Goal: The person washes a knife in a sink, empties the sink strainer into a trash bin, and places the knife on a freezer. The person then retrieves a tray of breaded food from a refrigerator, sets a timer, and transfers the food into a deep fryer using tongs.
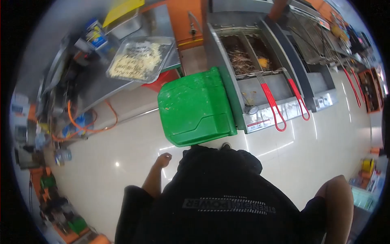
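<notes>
My left hand (164,160) hangs low beside my body with its fingers curled closed. A small pale spot shows at the fingers, but what they hold, if anything, is too small to name. Nearest to this hand is a large green bin (197,107) with a lid, just in front of me. My right arm (339,195) is bent at the right edge, and its hand is out of view. Right of the bin stands a deep fryer (260,91) with two baskets in dark oil. Their red handles (270,103) point toward me, and something yellow-orange (263,62) shows in the right basket.
On the steel counter (91,87) at left lies a metal tray (152,77) of pale, crumbly food under clear plastic. An orange hose (87,130) loops below it. More cooking equipment (310,40) stands right of the fryer. The tiled floor (105,175) is shiny.
</notes>
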`<state>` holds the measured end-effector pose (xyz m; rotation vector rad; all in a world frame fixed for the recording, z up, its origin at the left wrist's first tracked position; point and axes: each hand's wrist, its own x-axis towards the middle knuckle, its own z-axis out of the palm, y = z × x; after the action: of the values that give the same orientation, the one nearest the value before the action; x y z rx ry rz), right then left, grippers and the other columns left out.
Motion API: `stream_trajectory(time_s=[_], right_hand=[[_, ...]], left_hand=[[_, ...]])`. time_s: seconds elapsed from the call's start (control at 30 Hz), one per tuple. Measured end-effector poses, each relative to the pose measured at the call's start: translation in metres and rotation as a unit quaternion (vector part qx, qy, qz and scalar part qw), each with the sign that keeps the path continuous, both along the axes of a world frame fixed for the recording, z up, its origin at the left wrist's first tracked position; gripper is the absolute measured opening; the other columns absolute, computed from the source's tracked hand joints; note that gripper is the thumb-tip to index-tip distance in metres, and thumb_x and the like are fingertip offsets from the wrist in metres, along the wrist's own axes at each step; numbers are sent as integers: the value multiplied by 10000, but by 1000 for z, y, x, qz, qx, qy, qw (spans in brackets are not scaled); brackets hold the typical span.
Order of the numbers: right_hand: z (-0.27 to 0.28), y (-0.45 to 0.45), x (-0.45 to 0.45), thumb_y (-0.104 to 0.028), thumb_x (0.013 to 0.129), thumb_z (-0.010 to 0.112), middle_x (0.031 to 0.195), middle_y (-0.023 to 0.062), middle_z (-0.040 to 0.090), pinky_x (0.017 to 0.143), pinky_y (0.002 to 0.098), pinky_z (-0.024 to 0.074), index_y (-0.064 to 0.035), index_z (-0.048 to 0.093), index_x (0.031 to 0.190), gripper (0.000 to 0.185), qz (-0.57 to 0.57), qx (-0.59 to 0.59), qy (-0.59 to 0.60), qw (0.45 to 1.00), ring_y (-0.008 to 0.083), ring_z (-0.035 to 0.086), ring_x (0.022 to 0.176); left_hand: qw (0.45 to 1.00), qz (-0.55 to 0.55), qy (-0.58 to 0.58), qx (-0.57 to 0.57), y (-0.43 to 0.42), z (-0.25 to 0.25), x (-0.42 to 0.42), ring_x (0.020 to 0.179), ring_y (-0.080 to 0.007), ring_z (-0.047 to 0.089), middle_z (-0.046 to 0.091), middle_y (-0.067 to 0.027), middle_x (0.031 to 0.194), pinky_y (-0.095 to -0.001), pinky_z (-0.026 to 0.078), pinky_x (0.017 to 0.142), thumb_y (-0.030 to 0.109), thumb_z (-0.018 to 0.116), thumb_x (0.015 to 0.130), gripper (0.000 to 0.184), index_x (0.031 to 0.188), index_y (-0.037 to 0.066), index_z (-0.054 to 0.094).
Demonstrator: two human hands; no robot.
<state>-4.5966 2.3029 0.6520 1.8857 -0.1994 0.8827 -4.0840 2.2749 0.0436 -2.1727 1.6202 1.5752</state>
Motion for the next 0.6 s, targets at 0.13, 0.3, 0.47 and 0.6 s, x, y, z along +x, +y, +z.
stream_trajectory(time_s=[0.13, 0.3, 0.47, 0.6], right_hand=[[17, 18, 17, -424, 906, 517, 621, -55, 459, 410, 163, 274, -128, 541, 799, 316, -80, -35, -23, 996, 18, 362, 488], [24, 26, 3, -239, 894, 449, 639, -14, 529, 353, 166, 260, -89, 561, 719, 256, 54, -58, -195, 978, 31, 380, 413], [-56, 48, -146, -324, 919, 435, 877, 112, 641, 522, 279, 486, -3, 599, 922, 361, 71, 170, -352, 918, 174, 584, 607], [-151, -33, -249, -172, 900, 530, 670, 28, 512, 484, 226, 372, -13, 590, 860, 174, -278, 224, -566, 743, 85, 463, 556]], left_hand=[[996, 46, 26, 71, -18, -6, 25, 825, -233, 638, 659, -122, 878, -331, 503, 723, 221, 571, 837, 196, 942, 66, 632], [993, -54, 35, 97, -29, -24, 43, 779, -186, 636, 653, -83, 903, -318, 526, 636, 111, 563, 828, 165, 962, 39, 627], [973, -199, 80, 87, -18, -51, 29, 809, -192, 643, 646, -81, 945, -310, 535, 634, 66, 490, 857, 216, 1035, 23, 603], [985, -30, 10, 172, -19, 53, -76, 887, -227, 612, 617, -68, 1026, -418, 477, 623, 111, 447, 864, 261, 1088, 65, 572]])
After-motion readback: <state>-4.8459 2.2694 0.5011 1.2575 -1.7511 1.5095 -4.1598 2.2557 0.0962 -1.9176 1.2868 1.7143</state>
